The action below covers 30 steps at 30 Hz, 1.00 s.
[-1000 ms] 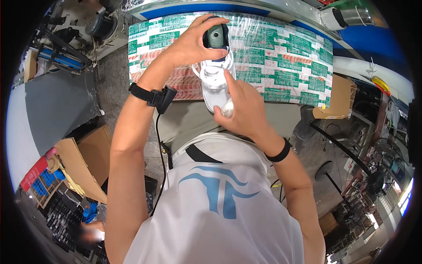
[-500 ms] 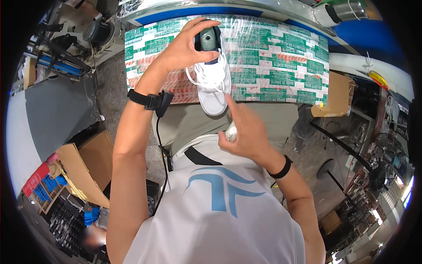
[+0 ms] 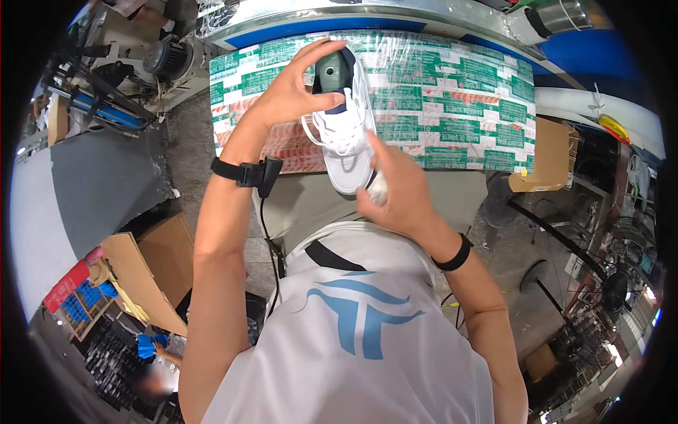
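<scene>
A white lace-up sneaker [image 3: 349, 169] is held in front of me, toe towards my body. A green shoe last [image 3: 330, 74] with a round hole sits in its dark-lined opening. My left hand [image 3: 288, 92] is closed round the heel end, thumb and fingers on either side of the opening. A crumpled white wad, perhaps cloth or tissue [image 3: 378, 188], is held in my right hand [image 3: 405, 189], partly hidden by the fingers. The right index fingertip is at the sneaker's right side, beside the laces, and the thumb is near the toe.
Under the sneaker is a surface covered in green and white printed tape [image 3: 452, 106]. A metal-edged machine frame [image 3: 339, 22] runs along the far side. Cardboard [image 3: 544, 159] stands at right, and a cardboard box [image 3: 141, 275] at lower left. Another person [image 3: 162, 374] is at the lower left.
My right hand has moved slightly away from my body, bringing the white wad closer beside the toe. The left hand keeps its hold on the heel. The whole view has shifted slightly.
</scene>
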### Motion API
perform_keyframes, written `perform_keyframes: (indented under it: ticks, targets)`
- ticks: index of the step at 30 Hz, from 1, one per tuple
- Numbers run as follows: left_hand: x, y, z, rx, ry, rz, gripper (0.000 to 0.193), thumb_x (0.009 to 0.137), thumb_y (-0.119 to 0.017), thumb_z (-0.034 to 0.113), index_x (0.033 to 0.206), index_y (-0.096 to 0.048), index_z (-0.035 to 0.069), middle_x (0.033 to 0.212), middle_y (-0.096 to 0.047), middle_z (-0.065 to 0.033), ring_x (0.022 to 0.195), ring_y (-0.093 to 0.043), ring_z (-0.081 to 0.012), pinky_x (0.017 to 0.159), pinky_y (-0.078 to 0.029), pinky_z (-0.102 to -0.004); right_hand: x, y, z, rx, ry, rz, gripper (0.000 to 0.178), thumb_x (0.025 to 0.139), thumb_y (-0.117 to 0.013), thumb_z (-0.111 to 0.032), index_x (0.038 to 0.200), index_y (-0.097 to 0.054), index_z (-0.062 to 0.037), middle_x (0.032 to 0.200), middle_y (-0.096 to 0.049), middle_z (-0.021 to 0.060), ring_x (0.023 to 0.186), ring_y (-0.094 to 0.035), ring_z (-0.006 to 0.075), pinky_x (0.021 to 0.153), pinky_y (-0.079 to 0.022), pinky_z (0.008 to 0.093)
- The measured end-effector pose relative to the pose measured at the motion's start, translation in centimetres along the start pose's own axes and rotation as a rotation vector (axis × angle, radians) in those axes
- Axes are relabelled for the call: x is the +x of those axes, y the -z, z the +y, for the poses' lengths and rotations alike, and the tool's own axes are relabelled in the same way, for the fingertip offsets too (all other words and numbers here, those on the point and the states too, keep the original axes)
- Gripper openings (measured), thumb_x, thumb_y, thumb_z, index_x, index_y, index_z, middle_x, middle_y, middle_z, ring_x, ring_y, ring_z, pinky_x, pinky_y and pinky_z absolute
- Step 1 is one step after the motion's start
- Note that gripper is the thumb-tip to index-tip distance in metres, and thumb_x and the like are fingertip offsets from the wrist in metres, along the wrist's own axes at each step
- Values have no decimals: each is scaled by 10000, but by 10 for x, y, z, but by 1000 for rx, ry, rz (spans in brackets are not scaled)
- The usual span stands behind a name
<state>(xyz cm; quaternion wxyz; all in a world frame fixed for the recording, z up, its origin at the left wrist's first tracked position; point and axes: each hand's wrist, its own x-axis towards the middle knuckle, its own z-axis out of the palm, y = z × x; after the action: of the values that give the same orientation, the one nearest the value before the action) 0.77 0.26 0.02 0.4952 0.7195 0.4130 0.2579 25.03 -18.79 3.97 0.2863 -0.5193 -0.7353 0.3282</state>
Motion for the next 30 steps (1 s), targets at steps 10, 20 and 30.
perform_keyframes:
  ticks: [10, 20, 30]
  targets:
    - [-108, -44, -13, -697, 550, 519, 777, 1078, -792, 399, 1663, -424, 46, 1475, -675, -113, 1317, -687, -257, 1072, -613, -455, 30, -39, 8, 259, -212, -109, 941, 849, -839, -299, 1634, -432, 24, 1127, -712, 251, 1026, -699, 458, 868, -567, 568]
    - [13, 92, 41, 375, 130, 561, 891, 733, -1088, 150, 1462, -606, -25, 1271, -746, -139, 1121, -711, -200, 994, -605, -348, 67, 1, 124, -226, 13, 205, 832, 828, -868, -265, 1565, -586, -3, 1080, -663, 184, 980, -662, 384, 855, -556, 493]
    - [265, 275, 3, 1047, 94, 377, 924, 828, -971, 262, 1626, -564, 39, 1585, -619, -246, 1457, -608, -373, 1239, -468, -451, 73, -1, 158, -296, 37, 262, 565, 784, -878, -343, 1277, -774, -87, 1012, -628, 125, 882, -656, 326, 760, -550, 450]
